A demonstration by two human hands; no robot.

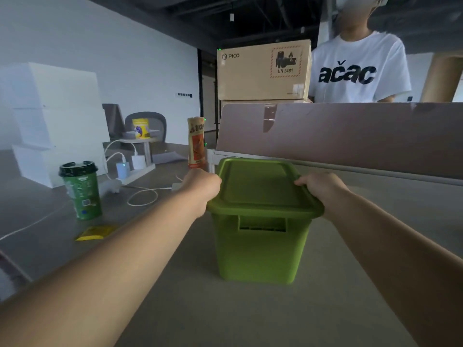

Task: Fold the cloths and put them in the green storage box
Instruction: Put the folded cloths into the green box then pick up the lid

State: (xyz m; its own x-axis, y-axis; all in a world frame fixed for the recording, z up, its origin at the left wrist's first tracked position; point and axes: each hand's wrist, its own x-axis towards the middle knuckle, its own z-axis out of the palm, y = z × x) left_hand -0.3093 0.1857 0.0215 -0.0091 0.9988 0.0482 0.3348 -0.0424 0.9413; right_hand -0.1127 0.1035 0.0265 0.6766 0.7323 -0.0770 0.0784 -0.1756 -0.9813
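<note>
Right, both hands are on the lid (260, 186) of the green storage box (260, 249), which sits upright on the grey table (175, 309) straight in front of me, just short of the cardboard divider (350, 139). My left hand (203, 186) is curled round the lid's left rim, back of the hand up, fingers tucked out of sight under the edge. My right hand (322, 187) grips the right rim w/ thumb lying on top and the rest wrapped below. Neither holds anything else. No cloths in view, so can't tell whether any are inside already.

Risks, as I judge them: if the lid is clipped tight and I pull up, the whole box prob. comes up w/ it, then drops or tips when the clips let go. It looks light, so a jerk could skid it. Uneven pull, one side freeing first, would twist the lid and could swing my left forearm toward the green coffee cup (80, 191) and the white charger cable (142, 196) to my left; a spill there is the worst case. If I'm pressing down instead, a corner may stay unseated, esp. the far one I can't see well.

Orientation: opening faces up, lid flat and approx level. The short end w/ the handle recess (261, 224) faces me, so the long axis prob. runs away from me toward the divider.
</note>
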